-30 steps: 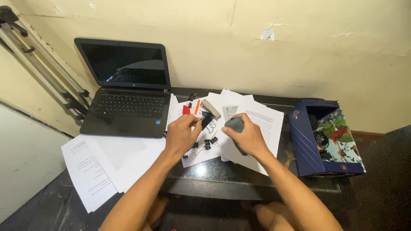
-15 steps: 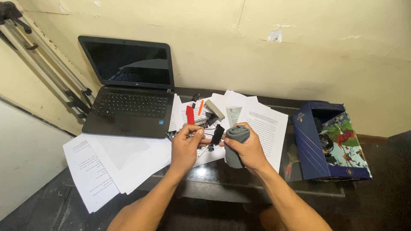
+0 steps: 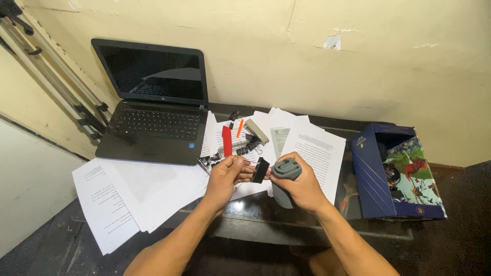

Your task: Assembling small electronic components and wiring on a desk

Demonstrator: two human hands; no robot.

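While pinching black binder clip by its wire handles, left hand just beside right hand, clenched around grey roll.

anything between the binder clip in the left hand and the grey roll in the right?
Nothing visible. The left hand pinches the black binder clip by its wire handles, its body right beside the grey roll gripped by the right hand.

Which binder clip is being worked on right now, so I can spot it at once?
Start at the open black laptop and move right over the white papers to the front edge of the dark table. There the left hand holds a black binder clip by its wire handles, beside the grey roll in the right hand. Unlike the clips heaped farther back, it is lifted.
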